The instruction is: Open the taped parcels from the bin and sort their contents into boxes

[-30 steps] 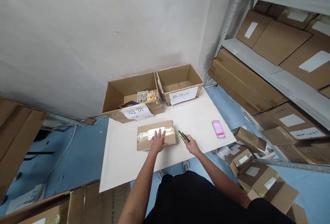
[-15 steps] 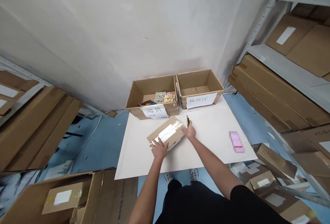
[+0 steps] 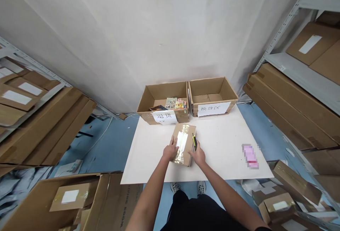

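A small taped cardboard parcel point(image 3: 183, 142) lies on the white table point(image 3: 223, 142), its long side pointing away from me. My left hand point(image 3: 171, 150) presses against its left side with fingers spread along the edge. My right hand point(image 3: 198, 155) rests against the parcel's right side and is closed on a yellow-and-black utility knife point(image 3: 194, 141), which points away from me along the box.
Two open cartons with paper labels stand at the table's far edge: the left one point(image 3: 162, 98) holds colourful items, the right one point(image 3: 212, 96) looks nearly empty. A pink object point(image 3: 250, 156) lies at the table's right. Shelves of cardboard boxes flank both sides; cartons sit on the blue floor.
The parcel has been turned from lying crosswise to pointing away from me. Both hands moved to its two sides. My view swung left and centred on the table.
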Demonstrator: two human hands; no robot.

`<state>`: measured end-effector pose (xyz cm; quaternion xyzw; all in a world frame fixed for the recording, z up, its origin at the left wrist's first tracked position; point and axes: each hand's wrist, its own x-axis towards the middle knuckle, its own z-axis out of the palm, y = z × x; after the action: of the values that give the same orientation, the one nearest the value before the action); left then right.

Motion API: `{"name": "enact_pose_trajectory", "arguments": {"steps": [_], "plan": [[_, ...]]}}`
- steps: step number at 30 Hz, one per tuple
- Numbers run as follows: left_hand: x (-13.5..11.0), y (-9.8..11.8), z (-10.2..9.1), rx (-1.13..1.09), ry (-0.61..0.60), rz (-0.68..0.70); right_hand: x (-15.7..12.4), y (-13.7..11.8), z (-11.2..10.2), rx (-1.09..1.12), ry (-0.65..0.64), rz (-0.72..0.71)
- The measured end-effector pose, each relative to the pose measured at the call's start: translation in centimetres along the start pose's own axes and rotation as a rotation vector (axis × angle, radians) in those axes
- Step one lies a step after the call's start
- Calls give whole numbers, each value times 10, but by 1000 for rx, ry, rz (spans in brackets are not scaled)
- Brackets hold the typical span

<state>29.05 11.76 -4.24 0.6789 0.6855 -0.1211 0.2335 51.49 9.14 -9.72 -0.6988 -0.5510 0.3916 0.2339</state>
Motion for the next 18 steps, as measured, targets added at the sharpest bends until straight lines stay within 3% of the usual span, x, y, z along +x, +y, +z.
{"name": "enact_pose_trajectory", "arguments": {"steps": [2,5,8,12,16,18], "plan": [[-8,12,16,-21,24,-112,7,-3,4,12,-4,61],[-29,37,37,-65,77,-295,48,-27,-6,-49,0,80],[-45,52,44,-86,82,-302,95,-60,-26,-78,21,8],[-43,39,26,-2,109,-118,121,-72,-57,58,86,-52],[-16,20,7,101,17,255,91,-31,-78,395,68,-31],[0,22,5,101,-23,311,64,-1,-83,545,29,22]]}}
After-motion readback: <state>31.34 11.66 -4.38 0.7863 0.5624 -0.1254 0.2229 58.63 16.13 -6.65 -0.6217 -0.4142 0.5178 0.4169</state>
